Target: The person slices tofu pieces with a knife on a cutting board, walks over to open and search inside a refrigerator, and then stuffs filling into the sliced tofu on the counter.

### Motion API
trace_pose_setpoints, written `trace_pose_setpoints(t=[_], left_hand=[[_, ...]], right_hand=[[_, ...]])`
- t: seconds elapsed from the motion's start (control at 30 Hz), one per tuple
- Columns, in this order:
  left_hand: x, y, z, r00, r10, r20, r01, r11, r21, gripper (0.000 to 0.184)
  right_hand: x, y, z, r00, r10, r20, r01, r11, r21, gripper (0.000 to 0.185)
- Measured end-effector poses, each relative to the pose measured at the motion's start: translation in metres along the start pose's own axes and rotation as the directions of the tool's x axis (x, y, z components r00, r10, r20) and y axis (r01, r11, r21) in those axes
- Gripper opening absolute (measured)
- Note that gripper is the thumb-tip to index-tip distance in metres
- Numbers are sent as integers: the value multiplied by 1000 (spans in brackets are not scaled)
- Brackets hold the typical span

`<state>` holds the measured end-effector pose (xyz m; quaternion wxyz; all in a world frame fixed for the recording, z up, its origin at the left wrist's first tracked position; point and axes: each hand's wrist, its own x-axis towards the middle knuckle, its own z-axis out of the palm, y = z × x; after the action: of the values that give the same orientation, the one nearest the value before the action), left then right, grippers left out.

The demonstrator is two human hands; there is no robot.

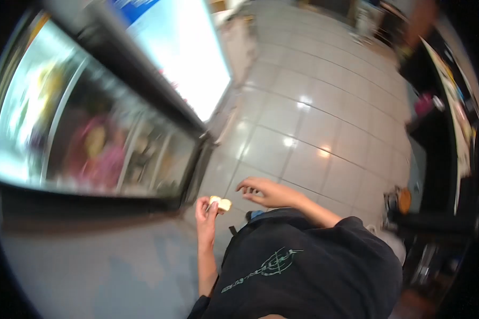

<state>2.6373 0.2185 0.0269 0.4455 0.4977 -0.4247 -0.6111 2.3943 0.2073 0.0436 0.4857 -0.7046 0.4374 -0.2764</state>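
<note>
A small pale yellow and white piece, possibly food (225,204), is pinched between the thumb and fingers of my left hand (206,212), in front of my body. To the right of it, my right hand (256,191) hangs in the air with its fingers slightly bent and apart, holding nothing and not touching the piece. Below both hands is my dark shirt (303,260) with a light green print. What exactly the pale piece is cannot be made out.
At the left stands a glass-fronted fridge (82,194) with blurred pink and yellow contents and a bright lit panel (189,48). Light floor tiles (324,117) stretch ahead. Along the right runs a dark shelf unit (436,159) with various items.
</note>
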Motion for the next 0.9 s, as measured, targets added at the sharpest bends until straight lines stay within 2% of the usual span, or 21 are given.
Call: trace_pose_setpoints(t=[0.03, 0.07, 0.1, 0.17, 0.2, 0.23, 0.27, 0.33, 0.37, 0.47, 0.57, 0.63, 0.77, 0.83, 0.87, 0.9], left_hand=[[9, 24, 17, 997, -62, 50, 62, 998, -6, 18], [12, 34, 43, 986, -57, 156, 52, 998, 42, 18], [18, 39, 81, 974, -81, 214, 72, 996, 52, 17], [23, 55, 152, 941, -109, 321, 88, 993, 80, 16], [29, 58, 184, 907, -144, 397, 124, 989, 76, 15], [28, 57, 219, 866, -175, 469, 158, 984, 77, 14], [48, 18, 220, 839, -166, 518, 153, 986, 67, 14], [56, 6, 276, 723, -212, 657, 212, 974, 82, 13], [53, -6, 312, 709, -238, 663, 255, 964, 74, 14], [56, -24, 411, 611, -253, 750, 206, 966, 158, 14], [73, -21, 474, 507, -298, 809, 219, 952, 214, 13], [87, -31, 507, 471, -324, 821, 219, 944, 246, 13], [121, -45, 577, 408, -364, 837, 244, 927, 284, 11], [146, -52, 614, 377, -378, 846, 262, 919, 294, 11], [161, -55, 637, 360, -369, 857, 278, 919, 279, 11], [173, -57, 659, 383, -363, 849, 290, 920, 263, 13]], right_hand=[[-6, -18, -15, 996, -29, -80, 34, 998, 56, 27], [-28, -24, -35, 983, -83, -165, 98, 992, 85, 28], [-52, -24, -61, 969, -55, -242, 72, 995, 63, 28], [-98, -33, -103, 926, -81, -369, 125, 987, 99, 28], [-118, -38, -121, 905, -60, -421, 102, 992, 79, 28], [-144, -47, -136, 877, -8, -480, -1, 1000, -19, 28], [-142, -21, -122, 849, 35, -527, -116, 986, -121, 29], [-181, -13, -140, 762, 86, -642, -184, 979, -87, 27], [-206, 4, -151, 710, 86, -699, -211, 973, -95, 26], [-264, 24, -200, 614, 163, -773, -288, 957, -27, 27], [-280, 47, -236, 508, 180, -843, -309, 951, 17, 27], [-291, 62, -259, 439, 195, -877, -331, 943, 43, 28], [-303, 102, -316, 386, 190, -903, -336, 940, 55, 28], [-307, 122, -357, 419, 184, -889, -375, 927, 14, 32], [-311, 134, -378, 398, 193, -897, -382, 924, 29, 32], [-312, 148, -399, 384, 194, -903, -402, 915, 26, 32]])
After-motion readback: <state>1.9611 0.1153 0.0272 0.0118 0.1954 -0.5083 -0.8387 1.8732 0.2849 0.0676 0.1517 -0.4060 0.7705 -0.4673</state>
